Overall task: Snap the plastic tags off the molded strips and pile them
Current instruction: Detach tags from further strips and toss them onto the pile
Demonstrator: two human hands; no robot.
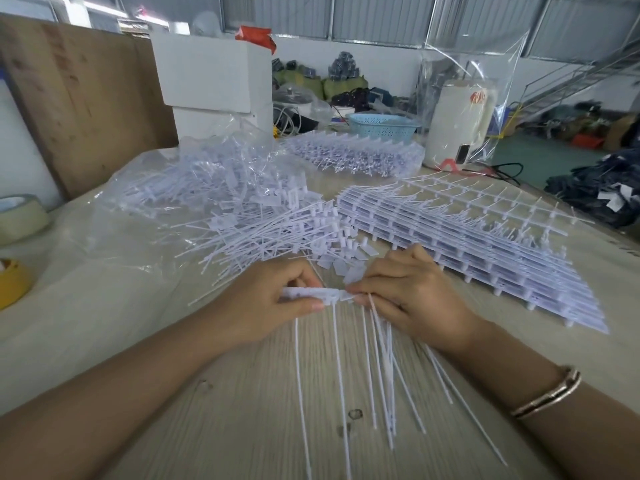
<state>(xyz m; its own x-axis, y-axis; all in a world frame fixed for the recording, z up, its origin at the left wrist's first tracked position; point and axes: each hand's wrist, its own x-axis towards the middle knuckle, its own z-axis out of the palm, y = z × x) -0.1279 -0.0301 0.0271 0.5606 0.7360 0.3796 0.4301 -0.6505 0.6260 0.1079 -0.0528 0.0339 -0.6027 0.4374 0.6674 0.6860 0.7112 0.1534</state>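
Note:
A white molded strip [332, 295] is held level between both hands over the wooden table, its long thin tails [381, 368] hanging toward me. My left hand [266, 303] grips the strip's left end with curled fingers and thumb. My right hand [412, 292] pinches its right end. Just beyond the hands lies a big pile of loose snapped-off tags [263, 226], spreading onto a clear plastic bag. To the right sits a stack of uncut molded strips [485, 244].
A second bundle of strips in plastic [356, 154] lies farther back, near a blue basket [382, 125] and a white appliance [457, 123]. White boxes [214, 84] stand behind the pile. Tape rolls [17, 220] rest at the table's left edge.

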